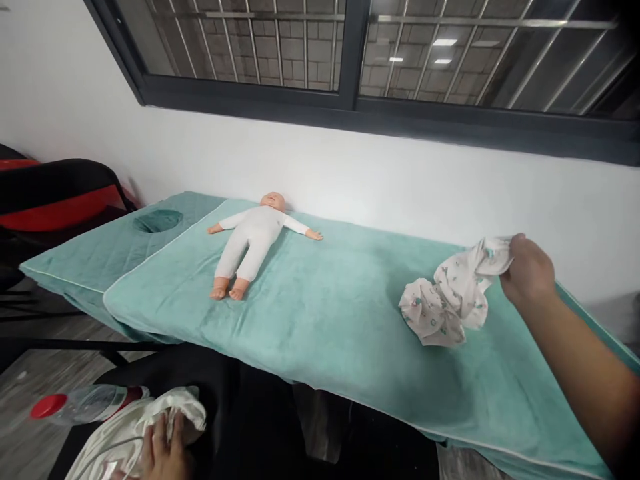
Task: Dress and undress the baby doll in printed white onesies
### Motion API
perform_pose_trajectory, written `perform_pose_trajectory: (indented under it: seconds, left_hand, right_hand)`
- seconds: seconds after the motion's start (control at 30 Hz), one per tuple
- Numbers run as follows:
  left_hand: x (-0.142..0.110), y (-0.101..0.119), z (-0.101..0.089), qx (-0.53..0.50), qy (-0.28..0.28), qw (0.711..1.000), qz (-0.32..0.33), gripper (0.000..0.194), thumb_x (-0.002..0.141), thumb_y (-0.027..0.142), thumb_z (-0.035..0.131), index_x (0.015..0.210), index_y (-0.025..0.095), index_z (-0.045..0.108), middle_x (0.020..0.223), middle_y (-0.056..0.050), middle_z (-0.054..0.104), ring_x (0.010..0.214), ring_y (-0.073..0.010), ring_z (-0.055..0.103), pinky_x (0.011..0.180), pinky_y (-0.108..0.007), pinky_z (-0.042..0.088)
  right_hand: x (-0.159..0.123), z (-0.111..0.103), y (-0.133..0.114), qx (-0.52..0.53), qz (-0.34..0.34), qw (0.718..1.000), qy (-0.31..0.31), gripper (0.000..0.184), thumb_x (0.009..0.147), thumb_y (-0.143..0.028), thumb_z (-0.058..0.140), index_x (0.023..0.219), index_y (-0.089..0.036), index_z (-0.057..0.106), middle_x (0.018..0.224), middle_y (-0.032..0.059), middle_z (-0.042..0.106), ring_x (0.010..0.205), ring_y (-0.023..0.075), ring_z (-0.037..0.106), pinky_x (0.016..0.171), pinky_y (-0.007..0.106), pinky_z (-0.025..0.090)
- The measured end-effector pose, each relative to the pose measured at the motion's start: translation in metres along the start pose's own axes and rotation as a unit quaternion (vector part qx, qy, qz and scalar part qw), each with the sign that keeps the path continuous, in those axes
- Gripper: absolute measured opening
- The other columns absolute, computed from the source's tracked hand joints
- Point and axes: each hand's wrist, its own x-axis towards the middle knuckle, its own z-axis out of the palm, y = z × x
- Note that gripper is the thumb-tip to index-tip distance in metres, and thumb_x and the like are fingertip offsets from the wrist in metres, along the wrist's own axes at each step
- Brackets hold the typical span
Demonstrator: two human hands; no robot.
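My right hand (530,270) is closed on one end of a white baby garment or cloth with a small green print (463,283). The cloth hangs bunched over the right part of the massage bed, and its exact shape is lost in the folds. At the lower left, my left hand (165,450) rests with fingers extended and slightly apart on a crumpled whitish cloth (120,427) on a black chair seat. A baby doll (253,237) in a white body suit lies face up on the bed, arms spread, apart from both hands.
A teal cover (330,300) spreads over the bed, which has a face hole (159,221) at its left end. A red-capped plastic bottle (95,403) lies beside the whitish cloth. Red and black chairs (60,193) stand left; a barred window (350,60) is above.
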Motion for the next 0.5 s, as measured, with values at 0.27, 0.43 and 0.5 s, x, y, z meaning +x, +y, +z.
perform_pose_trajectory:
  seconds: [0.27,0.43,0.5]
  left_hand:
    - [0.019,0.021,-0.002,-0.129,0.105,0.977,0.133,0.041,0.087,0.032,0.043,0.124,0.017,0.055,0.144,-0.021,0.045,0.137,-0.0397,0.041,0.11,-0.06,0.034]
    - [0.046,0.117,-0.047,-0.391,0.005,0.914,0.111,0.034,0.09,0.04,0.051,0.117,0.021,0.058,0.117,-0.011,0.063,0.114,-0.0295,0.06,0.105,-0.051,0.045]
    - [0.055,0.169,-0.068,-0.519,-0.119,0.843,0.075,0.04,0.089,0.045,0.056,0.122,0.023,0.056,0.121,-0.009,0.065,0.113,-0.0274,0.062,0.104,-0.049,0.046]
  right_hand:
    - [0.037,0.006,-0.1,0.342,-0.103,0.934,-0.014,0.02,0.093,-0.033,0.056,0.075,-0.024,0.053,0.098,0.0048,0.06,0.101,0.0177,0.062,0.082,0.034,0.048]
    - [-0.075,0.051,-0.135,0.145,-0.244,0.923,-0.261,0.028,0.093,-0.043,0.056,0.08,-0.02,0.06,0.12,0.009,0.056,0.116,0.0232,0.053,0.1,0.04,0.041]
    - [-0.128,0.08,-0.129,0.078,-0.317,0.872,-0.364,0.03,0.097,-0.039,0.05,0.076,-0.019,0.058,0.115,0.0087,0.054,0.113,0.0231,0.051,0.102,0.042,0.04]
